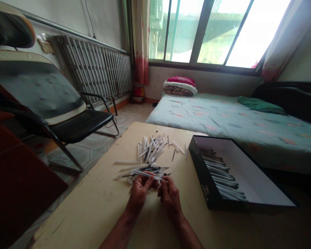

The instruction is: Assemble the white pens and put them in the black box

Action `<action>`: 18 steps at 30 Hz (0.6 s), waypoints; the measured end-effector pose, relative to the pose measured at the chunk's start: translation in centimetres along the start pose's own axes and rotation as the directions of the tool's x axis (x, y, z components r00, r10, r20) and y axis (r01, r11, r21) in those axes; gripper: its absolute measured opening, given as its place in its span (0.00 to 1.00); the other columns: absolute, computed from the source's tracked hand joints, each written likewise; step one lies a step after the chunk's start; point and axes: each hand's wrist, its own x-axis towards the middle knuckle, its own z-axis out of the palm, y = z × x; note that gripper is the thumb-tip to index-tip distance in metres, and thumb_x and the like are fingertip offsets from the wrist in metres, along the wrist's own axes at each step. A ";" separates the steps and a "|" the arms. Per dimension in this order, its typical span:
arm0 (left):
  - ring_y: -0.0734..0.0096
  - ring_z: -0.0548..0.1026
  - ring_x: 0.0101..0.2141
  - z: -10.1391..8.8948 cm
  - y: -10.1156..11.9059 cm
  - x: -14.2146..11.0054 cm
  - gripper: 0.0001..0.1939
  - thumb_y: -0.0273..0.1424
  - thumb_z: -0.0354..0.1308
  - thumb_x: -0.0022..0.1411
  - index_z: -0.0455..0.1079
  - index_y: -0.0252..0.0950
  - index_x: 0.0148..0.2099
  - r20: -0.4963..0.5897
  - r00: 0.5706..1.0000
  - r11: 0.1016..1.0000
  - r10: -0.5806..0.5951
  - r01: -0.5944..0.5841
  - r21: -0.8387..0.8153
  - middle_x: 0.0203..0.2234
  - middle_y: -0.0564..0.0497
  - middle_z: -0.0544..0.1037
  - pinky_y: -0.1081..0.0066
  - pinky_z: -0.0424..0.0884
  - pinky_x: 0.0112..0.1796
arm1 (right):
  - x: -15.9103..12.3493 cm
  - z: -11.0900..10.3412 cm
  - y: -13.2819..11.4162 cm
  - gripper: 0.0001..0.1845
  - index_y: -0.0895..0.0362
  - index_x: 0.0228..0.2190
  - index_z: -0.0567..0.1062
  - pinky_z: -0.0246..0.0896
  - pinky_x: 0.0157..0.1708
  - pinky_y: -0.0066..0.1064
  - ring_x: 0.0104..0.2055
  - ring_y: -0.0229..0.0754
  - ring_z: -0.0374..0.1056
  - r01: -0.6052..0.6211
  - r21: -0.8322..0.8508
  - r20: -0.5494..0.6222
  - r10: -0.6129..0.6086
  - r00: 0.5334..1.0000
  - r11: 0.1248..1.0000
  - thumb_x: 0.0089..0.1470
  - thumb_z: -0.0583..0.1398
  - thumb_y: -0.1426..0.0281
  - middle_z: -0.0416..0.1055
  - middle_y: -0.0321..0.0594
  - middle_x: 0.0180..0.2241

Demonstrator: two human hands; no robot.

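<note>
My left hand (141,190) is closed around a slim white pen barrel (146,174), with the thumb laid along it. At the barrel's right end, the fingers of my right hand (169,193) are pinched together; any small part between them is hidden. Just beyond my hands lie dark, thin pen refills (155,169) mixed with white barrels. Farther back on the table is a loose heap of white pen parts (155,148). To the right, a black box (200,173) with a white inside holds a row of several grey-white pens (224,174).
The pale table (88,204) has a worn left edge. A bed (209,114) with folded bedding (180,85) stands beyond it, below a window. On the left are a black folding chair (77,124), a radiator (98,65) and a dark red cabinet (23,180).
</note>
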 end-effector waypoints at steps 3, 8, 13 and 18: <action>0.72 0.73 0.23 0.0 -0.1 0.0 0.12 0.35 0.62 0.51 0.68 0.32 0.35 0.013 1.000 1.000 0.005 -0.006 0.020 0.22 0.51 0.76 0.71 0.68 0.28 | 0.0 -0.4 -0.2 0.18 0.55 0.23 0.62 0.51 0.18 0.21 0.15 0.31 0.56 0.005 -0.020 0.047 -0.004 0.999 1.000 0.60 0.46 0.59 0.62 0.30 0.16; 0.70 0.74 0.24 0.0 -0.2 0.0 0.13 0.35 0.63 0.50 0.69 0.33 0.35 -0.011 1.000 1.000 0.002 -0.002 0.002 0.23 0.51 0.77 0.70 0.69 0.29 | 0.0 -0.4 -0.2 0.15 0.57 0.34 0.66 0.53 0.18 0.21 0.16 0.32 0.58 0.010 -0.004 0.036 -0.010 0.999 1.000 0.59 0.48 0.59 0.64 0.30 0.16; 0.72 0.73 0.23 0.0 0.0 0.0 0.12 0.35 0.62 0.50 0.68 0.33 0.35 0.009 1.000 1.000 0.005 -0.005 0.018 0.23 0.51 0.77 0.71 0.68 0.28 | -0.1 -0.2 0.0 0.17 0.55 0.28 0.65 0.51 0.17 0.21 0.15 0.31 0.56 0.001 -0.011 0.028 -0.001 1.000 1.000 0.59 0.47 0.57 0.63 0.30 0.16; 0.73 0.73 0.23 0.0 0.0 -0.1 0.12 0.35 0.62 0.50 0.68 0.33 0.35 0.012 1.000 1.000 0.018 -0.018 0.010 0.22 0.51 0.76 0.71 0.69 0.28 | -0.2 -0.3 0.1 0.17 0.55 0.27 0.64 0.51 0.18 0.21 0.15 0.31 0.56 -0.011 -0.006 0.032 0.011 0.999 1.000 0.60 0.46 0.58 0.63 0.30 0.16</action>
